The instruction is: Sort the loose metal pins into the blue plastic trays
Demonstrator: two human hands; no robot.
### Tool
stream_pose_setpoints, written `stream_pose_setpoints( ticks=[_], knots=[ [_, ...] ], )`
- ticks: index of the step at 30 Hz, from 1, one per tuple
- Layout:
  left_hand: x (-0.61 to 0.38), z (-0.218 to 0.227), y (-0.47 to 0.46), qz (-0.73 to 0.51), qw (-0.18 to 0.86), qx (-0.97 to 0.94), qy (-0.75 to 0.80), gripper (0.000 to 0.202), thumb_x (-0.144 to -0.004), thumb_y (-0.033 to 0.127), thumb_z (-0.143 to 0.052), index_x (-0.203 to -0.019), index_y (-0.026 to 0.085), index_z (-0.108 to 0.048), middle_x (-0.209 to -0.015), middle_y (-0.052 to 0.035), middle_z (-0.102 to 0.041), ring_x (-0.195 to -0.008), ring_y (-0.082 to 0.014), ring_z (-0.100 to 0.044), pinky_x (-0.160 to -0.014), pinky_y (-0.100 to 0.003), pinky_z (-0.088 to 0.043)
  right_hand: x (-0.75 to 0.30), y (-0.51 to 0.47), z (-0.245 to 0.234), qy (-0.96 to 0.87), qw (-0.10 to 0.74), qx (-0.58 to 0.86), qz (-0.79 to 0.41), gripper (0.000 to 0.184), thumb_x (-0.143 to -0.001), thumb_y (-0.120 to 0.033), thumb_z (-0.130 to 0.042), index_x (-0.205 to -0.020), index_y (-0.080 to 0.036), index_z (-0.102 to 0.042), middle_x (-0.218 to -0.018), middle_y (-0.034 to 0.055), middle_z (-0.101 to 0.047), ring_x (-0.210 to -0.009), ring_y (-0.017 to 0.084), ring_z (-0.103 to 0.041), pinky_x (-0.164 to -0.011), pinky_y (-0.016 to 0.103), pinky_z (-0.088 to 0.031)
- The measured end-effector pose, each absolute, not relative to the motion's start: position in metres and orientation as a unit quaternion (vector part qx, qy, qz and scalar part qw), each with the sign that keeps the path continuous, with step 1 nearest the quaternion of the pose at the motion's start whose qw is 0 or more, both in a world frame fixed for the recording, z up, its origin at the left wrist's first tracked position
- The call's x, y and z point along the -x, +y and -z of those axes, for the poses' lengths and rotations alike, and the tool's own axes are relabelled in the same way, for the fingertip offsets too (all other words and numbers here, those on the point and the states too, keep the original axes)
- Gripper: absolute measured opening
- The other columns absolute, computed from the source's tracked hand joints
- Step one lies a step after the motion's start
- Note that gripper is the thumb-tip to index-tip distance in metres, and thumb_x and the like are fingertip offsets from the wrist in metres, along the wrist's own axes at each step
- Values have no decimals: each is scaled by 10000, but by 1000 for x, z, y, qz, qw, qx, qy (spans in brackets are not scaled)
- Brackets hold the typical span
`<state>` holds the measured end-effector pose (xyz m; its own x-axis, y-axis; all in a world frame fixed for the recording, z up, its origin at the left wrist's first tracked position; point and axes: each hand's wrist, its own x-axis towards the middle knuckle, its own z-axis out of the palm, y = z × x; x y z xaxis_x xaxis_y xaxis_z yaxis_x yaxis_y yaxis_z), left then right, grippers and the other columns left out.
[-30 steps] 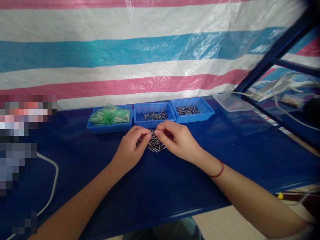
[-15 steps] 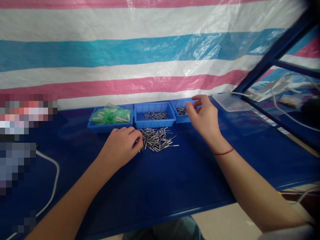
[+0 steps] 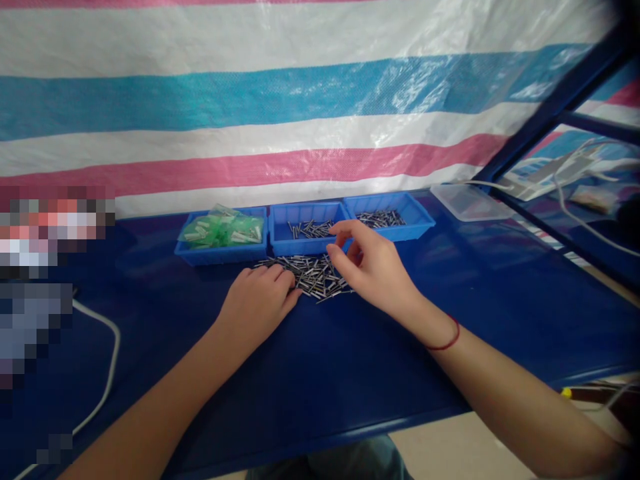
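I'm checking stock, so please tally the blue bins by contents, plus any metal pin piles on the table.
Bins with metal pins: 2
Bin with green plastic: 1
Pin pile on the table: 1
Total: 4

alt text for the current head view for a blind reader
A left hand touches the left of a pile of thin metal pieces on a blue table; the right hand is near its right side. Three blue bins stand behind.

Shiny metal pins (image 3: 318, 277), plastic bins (image 3: 300, 247)
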<state>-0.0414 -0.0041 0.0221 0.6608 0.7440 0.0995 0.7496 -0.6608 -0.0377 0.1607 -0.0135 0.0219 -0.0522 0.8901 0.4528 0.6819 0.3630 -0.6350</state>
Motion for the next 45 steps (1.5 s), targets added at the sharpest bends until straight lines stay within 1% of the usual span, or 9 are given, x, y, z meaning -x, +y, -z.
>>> stream_pose_setpoints(
  ticks=[10, 15, 17, 20, 22, 25, 32, 39, 45],
  knots=[
    [43, -21, -2, 28, 33, 916, -399, 200, -921, 280, -491, -846, 165, -636, -845, -63, -651, -759, -197, -618, -633, -307, -385, -155, -16, -20, -743, 393, 525, -138, 147, -863, -224, -528, -968, -174, -617, -842, 41, -643, -623, 132, -538, -640, 270, -427],
    [43, -21, -3, 46, 28, 909, -414, 228, -949, 236, -415, -870, 149, -610, -868, -73, -638, -781, -187, -616, -658, -291, -422, -155, -14, -18, -758, 353, 528, -152, 142, -814, -141, -521, -824, -174, -659, -809, 41, -671, -638, 140, -552, -626, 273, -412],
    [42, -20, -4, 88, 3, 903, -421, 238, -963, 234, -378, -891, 154, -590, -884, -69, -625, -791, -182, -608, -690, -292, -442, -154, -13, -18, -758, 343, 520, -192, 151, -794, -127, -528, -800, -174, -671, -792, 33, -681, -613, 130, -546, -602, 265, -409],
    [40, -19, -6, 157, -66, 891, -421, 228, -973, 242, -351, -906, 171, -558, -902, -55, -601, -801, -174, -596, -732, -299, -464, -152, -14, -19, -728, 369, 495, -297, 120, -805, -182, -559, -809, -171, -679, -754, 16, -677, -584, 114, -536, -549, 241, -404],
    [39, -18, -7, 178, -102, 884, -420, 213, -973, 251, -353, -906, 180, -543, -904, -48, -588, -816, -178, -590, -751, -310, -469, -149, -15, -20, -698, 390, 483, -356, 127, -820, -239, -576, -808, -161, -675, -727, 12, -666, -568, 107, -525, -522, 233, -394],
    [38, -17, -8, 181, -126, 880, -421, 194, -969, 251, -361, -905, 184, -532, -899, -44, -578, -828, -185, -583, -768, -327, -466, -148, -16, -19, -672, 408, 475, -396, 159, -827, -287, -592, -795, -152, -667, -713, 16, -653, -568, 107, -513, -520, 235, -387],
    [36, -19, -10, 185, -153, 876, -419, 172, -956, 257, -395, -873, 187, -529, -879, -34, -567, -814, -180, -572, -752, -323, -458, -148, -15, -17, -674, 420, 467, -389, 146, -831, -268, -588, -776, -157, -665, -704, 14, -639, -584, 112, -505, -544, 244, -393],
    [37, -17, -8, 234, -203, 861, -403, 184, -949, 305, -451, -1004, 198, -590, -998, -50, -560, -949, -184, -563, -848, -326, -442, -146, -19, -20, -681, 437, 451, -377, 148, -840, -251, -573, -791, -154, -674, -748, 26, -649, -606, 115, -520, -564, 246, -406],
    [37, -17, -8, 278, -238, 830, -422, 131, -919, 290, -508, -939, 198, -599, -968, -26, -553, -800, -134, -569, -731, -266, -457, -148, -18, -19, -677, 444, 451, -377, 116, -825, -220, -582, -817, -148, -673, -766, 31, -656, -600, 108, -525, -554, 236, -412]
  ],
)
